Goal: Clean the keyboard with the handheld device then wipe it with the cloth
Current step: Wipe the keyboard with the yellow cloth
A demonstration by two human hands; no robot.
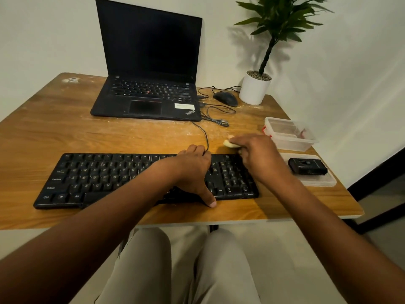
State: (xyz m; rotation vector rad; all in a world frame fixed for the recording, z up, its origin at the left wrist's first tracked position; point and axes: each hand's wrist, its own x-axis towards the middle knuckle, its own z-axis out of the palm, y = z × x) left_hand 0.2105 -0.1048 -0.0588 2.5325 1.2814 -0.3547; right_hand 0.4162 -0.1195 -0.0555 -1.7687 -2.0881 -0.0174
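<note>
Presently listed: black wired keyboard (114, 178), near centre of tabletop (54, 132), lying flat. Left hand (192, 170) spread over its right-middle keys, thumb down at the near edge, bracing it. Right hand (254, 154) curled round a small pale cloth (230, 144) at the keyboard's far right corner, cloth showing past the fingertips. Black handheld device (306, 166) set on a clear lid, right of keyboard, untouched. Judged step: wiping. Advice: keep the brace firm, draw the cloth along the key rows in overlapping passes, press lightly, mind the cable (206, 137)
</note>
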